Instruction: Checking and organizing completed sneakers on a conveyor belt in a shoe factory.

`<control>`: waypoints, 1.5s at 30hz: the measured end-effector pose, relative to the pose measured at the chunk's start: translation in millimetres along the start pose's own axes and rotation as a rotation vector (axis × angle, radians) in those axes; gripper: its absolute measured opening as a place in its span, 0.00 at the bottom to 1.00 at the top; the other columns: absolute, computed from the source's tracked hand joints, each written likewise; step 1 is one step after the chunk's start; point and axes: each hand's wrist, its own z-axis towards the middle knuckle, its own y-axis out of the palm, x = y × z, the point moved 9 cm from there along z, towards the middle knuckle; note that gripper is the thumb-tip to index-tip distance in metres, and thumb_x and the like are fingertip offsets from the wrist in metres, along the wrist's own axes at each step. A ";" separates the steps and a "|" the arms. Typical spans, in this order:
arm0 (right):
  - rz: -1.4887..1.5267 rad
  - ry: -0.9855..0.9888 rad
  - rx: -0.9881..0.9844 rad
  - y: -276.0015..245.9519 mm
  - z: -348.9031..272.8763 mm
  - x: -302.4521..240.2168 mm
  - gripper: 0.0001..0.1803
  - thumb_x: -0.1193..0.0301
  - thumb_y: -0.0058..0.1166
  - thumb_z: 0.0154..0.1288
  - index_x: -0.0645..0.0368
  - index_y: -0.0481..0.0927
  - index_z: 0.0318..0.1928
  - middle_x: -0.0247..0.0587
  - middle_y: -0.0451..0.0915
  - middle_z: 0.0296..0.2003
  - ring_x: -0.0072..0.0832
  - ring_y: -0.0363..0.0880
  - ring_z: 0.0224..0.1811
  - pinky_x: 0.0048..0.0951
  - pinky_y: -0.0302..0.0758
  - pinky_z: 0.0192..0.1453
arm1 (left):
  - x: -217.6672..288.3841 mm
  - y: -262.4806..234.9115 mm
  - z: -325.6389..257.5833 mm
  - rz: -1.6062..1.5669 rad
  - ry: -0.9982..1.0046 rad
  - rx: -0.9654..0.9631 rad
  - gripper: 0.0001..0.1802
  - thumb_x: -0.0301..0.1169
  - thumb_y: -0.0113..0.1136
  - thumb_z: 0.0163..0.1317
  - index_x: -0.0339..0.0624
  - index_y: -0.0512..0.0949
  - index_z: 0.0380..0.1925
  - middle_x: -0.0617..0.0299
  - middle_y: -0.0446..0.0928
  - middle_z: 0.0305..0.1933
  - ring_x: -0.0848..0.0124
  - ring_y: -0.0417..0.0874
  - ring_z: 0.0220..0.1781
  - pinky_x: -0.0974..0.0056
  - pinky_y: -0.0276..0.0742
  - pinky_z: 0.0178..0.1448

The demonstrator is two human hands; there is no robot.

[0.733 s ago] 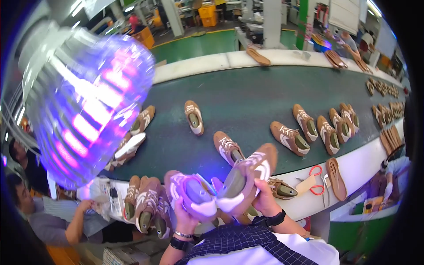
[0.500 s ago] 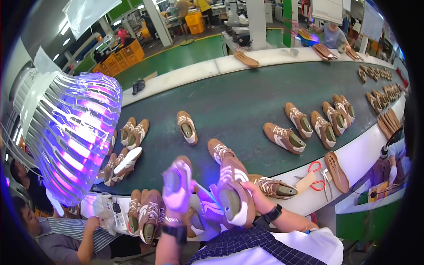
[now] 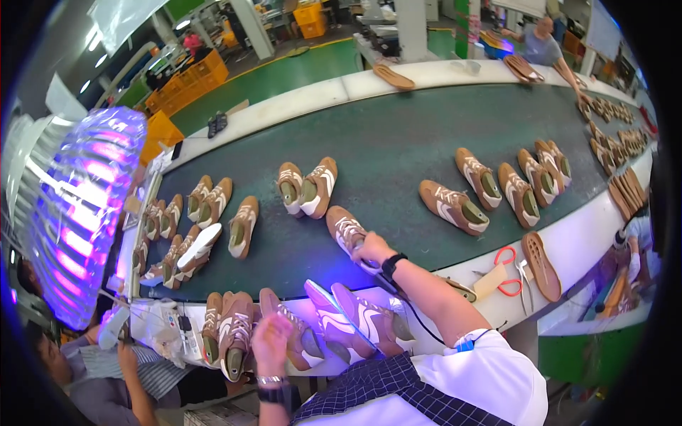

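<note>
My right hand (image 3: pixel 373 250) reaches over the belt, its fingers closed on the heel end of a brown sneaker (image 3: pixel 345 228) with white laces. My left hand (image 3: pixel 272 337) is raised at the counter's front edge, smeared by motion; its fingers cannot be made out. Just beside it, partly hidden, is another brown sneaker (image 3: pixel 304 341). Between my arms two sneakers (image 3: pixel 359 319) lean side by side, lit purple. Left of my left hand stand several brown sneakers (image 3: pixel 238 326). Beyond my right hand, a pair of sneakers (image 3: pixel 307 187) rests on the belt.
The green belt (image 3: pixel 383 156) carries more sneakers (image 3: pixel 455 206) to the right. Red-handled scissors (image 3: pixel 510 277) and a brown sole (image 3: pixel 541 271) lie on the white counter at right. A glowing lamp (image 3: pixel 78 213) hangs at left. A co-worker (image 3: pixel 106 376) sits at lower left; another (image 3: pixel 543 46) reaches in far right.
The sneakers that both my hands held have left them. My right hand has moved forward onto a sneaker on the belt. A pair and a single sneaker now stand where one stood alone.
</note>
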 end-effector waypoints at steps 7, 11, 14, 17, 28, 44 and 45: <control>0.613 0.065 -0.070 -16.6 4.2 2.7 0.23 0.62 0.64 0.39 0.68 0.81 0.33 0.47 0.82 0.33 0.32 0.82 0.33 0.29 0.77 0.37 | -6.9 60.1 -38.1 0.084 -0.085 -0.226 0.20 0.35 0.52 0.59 0.35 0.68 0.49 0.49 0.74 0.44 0.59 0.77 0.44 0.56 0.77 0.48; 0.846 -0.132 -0.142 -51.4 -65.3 -47.3 0.20 0.66 0.61 0.50 0.67 0.78 0.41 0.39 0.81 0.32 0.25 0.79 0.33 0.26 0.75 0.36 | -8.5 118.4 -26.5 0.149 -0.041 -0.372 0.28 0.38 0.55 0.59 0.38 0.62 0.56 0.51 0.73 0.46 0.60 0.77 0.46 0.56 0.77 0.50; 0.835 -0.314 -0.321 -64.3 -157.3 -93.8 0.23 0.63 0.62 0.52 0.65 0.75 0.44 0.36 0.78 0.36 0.21 0.76 0.36 0.23 0.74 0.39 | -30.9 161.0 -33.8 0.022 -0.048 -0.503 0.31 0.45 0.53 0.59 0.39 0.63 0.57 0.50 0.71 0.51 0.58 0.75 0.48 0.54 0.75 0.51; 0.607 -0.512 -0.548 -86.6 -219.8 -113.3 0.23 0.60 0.62 0.56 0.65 0.74 0.43 0.33 0.77 0.35 0.18 0.74 0.37 0.21 0.71 0.42 | -48.0 178.4 -37.9 -0.215 -0.119 -0.266 0.35 0.54 0.47 0.60 0.37 0.62 0.58 0.49 0.72 0.48 0.56 0.77 0.45 0.52 0.76 0.48; 0.246 -0.188 0.225 -260.6 -128.9 93.4 0.31 0.55 0.66 0.43 0.66 0.74 0.42 0.45 0.77 0.33 0.28 0.76 0.38 0.29 0.73 0.43 | -53.7 93.9 -49.0 -0.104 -0.079 -0.247 0.45 0.64 0.48 0.49 0.37 0.63 0.57 0.47 0.74 0.45 0.57 0.78 0.42 0.53 0.76 0.44; 0.531 0.040 -0.271 -87.9 -203.4 95.8 0.34 0.63 0.66 0.38 0.70 0.72 0.47 0.44 0.77 0.39 0.29 0.77 0.39 0.29 0.74 0.44 | -60.4 44.5 -26.8 -0.078 -0.157 -0.286 0.50 0.64 0.44 0.48 0.33 0.58 0.60 0.41 0.68 0.54 0.51 0.75 0.51 0.52 0.75 0.51; 0.687 0.054 -0.282 -86.9 -209.0 86.8 0.33 0.65 0.65 0.40 0.70 0.71 0.48 0.41 0.77 0.39 0.26 0.75 0.39 0.27 0.73 0.44 | -53.0 68.9 -31.3 -0.056 -0.163 -0.332 0.49 0.63 0.45 0.48 0.32 0.58 0.60 0.41 0.68 0.54 0.51 0.75 0.51 0.52 0.75 0.52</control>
